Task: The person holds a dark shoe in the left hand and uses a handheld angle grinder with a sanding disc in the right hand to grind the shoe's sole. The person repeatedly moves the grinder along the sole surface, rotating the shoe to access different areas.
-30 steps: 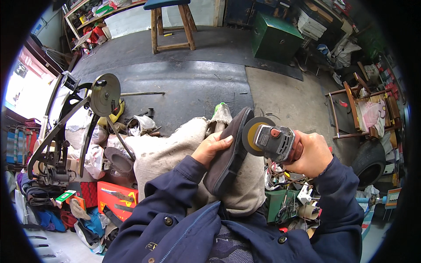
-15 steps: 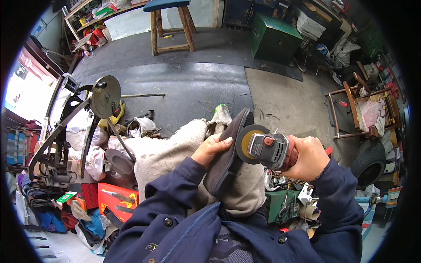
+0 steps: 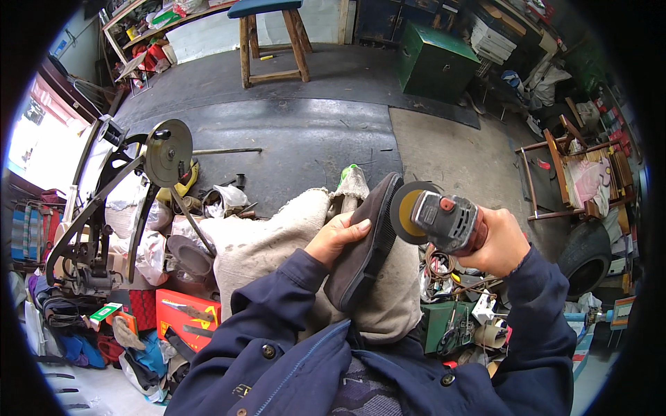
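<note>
The two hands are apart from each other, each closed on its own thing. Near the middle of the frame, the left hand (image 3: 338, 239) grips a dark grey-brown fabric shoe with a black ridged sole (image 3: 355, 260), thumb laid across the upper and pointing right. The shoe stands tilted over the lap, one end toward the lower left and the other toward the upper right, its sole turned to the right.

Right of centre, the right hand (image 3: 503, 243) is wrapped around the rear of a grey-and-black angle grinder with red parts (image 3: 447, 223). The grinder's round disc, dark at the rim and yellow inside (image 3: 406, 210), sits right beside the upper part of the sole; whether the two touch cannot be told.

A stained beige cloth (image 3: 267, 243) covers the lap beneath the shoe. On the left side of the frame stands a black metal machine with a large round wheel (image 3: 169, 154), and below it, at lower left, lies a bright red cardboard box (image 3: 180, 315) among bags and scraps. At the top of the frame is a wooden stool with a blue seat (image 3: 303, 66), with a dark green metal chest (image 3: 437, 66) to its right. A black rubber tyre (image 3: 579, 270) lies at the right.
</note>
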`<control>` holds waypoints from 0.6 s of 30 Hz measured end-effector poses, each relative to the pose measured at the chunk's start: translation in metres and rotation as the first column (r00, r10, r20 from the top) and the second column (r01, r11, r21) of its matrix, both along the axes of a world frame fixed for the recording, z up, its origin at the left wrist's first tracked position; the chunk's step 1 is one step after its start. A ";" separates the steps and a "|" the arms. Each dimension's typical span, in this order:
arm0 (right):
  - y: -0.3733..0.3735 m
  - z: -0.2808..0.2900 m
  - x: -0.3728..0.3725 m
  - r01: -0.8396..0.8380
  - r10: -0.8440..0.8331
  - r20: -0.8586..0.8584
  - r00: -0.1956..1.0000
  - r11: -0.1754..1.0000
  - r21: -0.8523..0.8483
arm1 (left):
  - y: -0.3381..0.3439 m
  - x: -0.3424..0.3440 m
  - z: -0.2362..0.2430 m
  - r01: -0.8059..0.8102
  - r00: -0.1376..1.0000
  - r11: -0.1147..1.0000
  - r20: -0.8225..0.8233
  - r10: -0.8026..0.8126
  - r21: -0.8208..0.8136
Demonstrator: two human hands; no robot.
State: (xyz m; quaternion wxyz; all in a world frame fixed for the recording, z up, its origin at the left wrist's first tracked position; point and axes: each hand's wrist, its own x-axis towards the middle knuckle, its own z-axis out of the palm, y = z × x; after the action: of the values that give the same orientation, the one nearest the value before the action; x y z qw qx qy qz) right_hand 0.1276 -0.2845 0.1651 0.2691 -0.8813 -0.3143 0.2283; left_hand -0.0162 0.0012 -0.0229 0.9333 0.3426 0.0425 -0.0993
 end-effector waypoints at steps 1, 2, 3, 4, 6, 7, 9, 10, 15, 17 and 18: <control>0.001 0.000 -0.002 -0.082 0.079 0.074 0.994 0.996 0.040 | 0.000 0.000 0.000 0.002 1.000 1.000 0.009 -0.002 0.003; -0.001 0.003 -0.007 -0.105 0.104 0.109 0.989 0.994 0.003 | -0.001 0.000 0.001 0.003 1.000 1.000 0.001 -0.003 -0.003; -0.002 0.006 -0.010 -0.126 0.130 0.143 0.981 0.991 -0.034 | 0.000 0.000 0.001 0.007 1.000 1.000 0.001 -0.007 -0.002; -0.001 0.008 -0.013 -0.122 0.132 0.154 0.979 0.990 -0.070 | 0.000 0.000 0.001 0.010 1.000 1.000 0.000 -0.010 -0.001; 0.004 0.009 -0.015 -0.136 0.153 0.193 0.969 0.986 -0.095 | 0.000 0.000 0.002 0.019 1.000 1.000 0.005 -0.019 0.002; 0.005 0.010 -0.015 -0.144 0.164 0.212 0.963 0.984 -0.108 | 0.000 0.000 0.002 0.022 1.000 1.000 0.008 -0.022 0.004; 0.007 0.012 -0.013 -0.149 0.174 0.210 0.962 0.980 -0.129 | -0.001 0.000 0.002 0.003 1.000 1.000 0.003 -0.003 0.018; 0.008 0.013 -0.011 -0.160 0.185 0.211 0.960 0.979 -0.127 | -0.002 0.000 0.002 -0.007 1.000 1.000 0.001 0.007 0.025; 0.009 0.012 -0.001 -0.134 0.143 0.143 0.979 0.988 -0.074 | -0.001 0.001 -0.001 0.013 1.000 0.999 0.024 -0.014 0.047; 0.010 0.011 0.003 -0.098 0.113 0.136 0.984 0.989 -0.112 | 0.000 0.001 -0.001 0.017 1.000 0.999 0.024 -0.019 0.050; 0.009 0.010 0.004 -0.086 0.094 0.117 0.989 0.994 -0.072 | 0.000 0.001 -0.002 0.018 1.000 0.999 0.022 -0.019 0.047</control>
State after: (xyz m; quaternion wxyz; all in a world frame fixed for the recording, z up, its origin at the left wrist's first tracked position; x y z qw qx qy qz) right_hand 0.1315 -0.2753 0.1750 0.2097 -0.8867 -0.3618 0.1970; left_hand -0.0152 0.0017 -0.0245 0.9245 0.3657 0.0311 -0.1029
